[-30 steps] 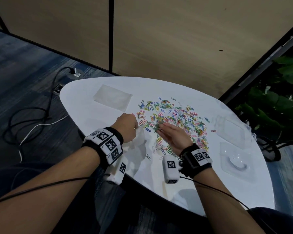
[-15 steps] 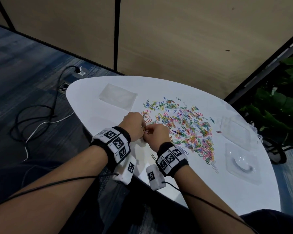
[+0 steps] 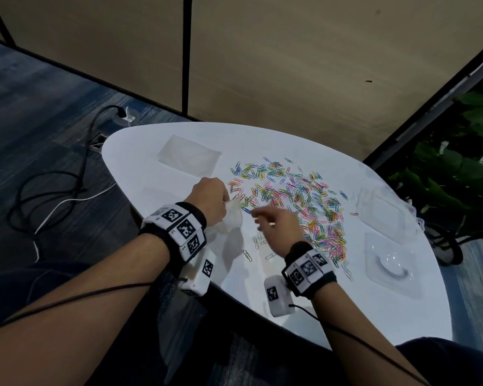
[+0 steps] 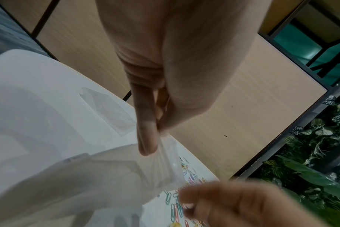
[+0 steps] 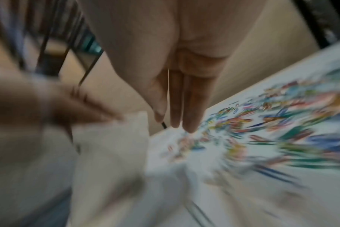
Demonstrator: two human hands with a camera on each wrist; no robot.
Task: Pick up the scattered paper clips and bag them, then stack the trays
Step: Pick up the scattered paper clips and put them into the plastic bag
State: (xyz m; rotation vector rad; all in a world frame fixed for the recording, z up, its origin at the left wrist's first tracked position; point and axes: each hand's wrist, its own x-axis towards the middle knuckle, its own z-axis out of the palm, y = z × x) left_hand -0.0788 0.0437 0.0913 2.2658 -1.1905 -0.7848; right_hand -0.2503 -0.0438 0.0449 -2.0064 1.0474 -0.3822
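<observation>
A heap of coloured paper clips spreads over the middle of the white table. My left hand pinches the rim of a clear plastic bag at the clips' left edge; in the left wrist view thumb and finger hold the bag by its mouth. Just right of the bag, my right hand hovers with fingers straight and together, empty, above the clips. Two clear trays lie at the right.
A second flat clear bag lies at the table's back left. A few loose clips lie near the front edge. Cables run over the floor to the left; a plant stands at the right. Wood panels stand behind.
My right hand took clips from the heap to the bag mouth beside the left hand, and now has pulled back to the right, fingers straight. The left hand still holds the bag.
</observation>
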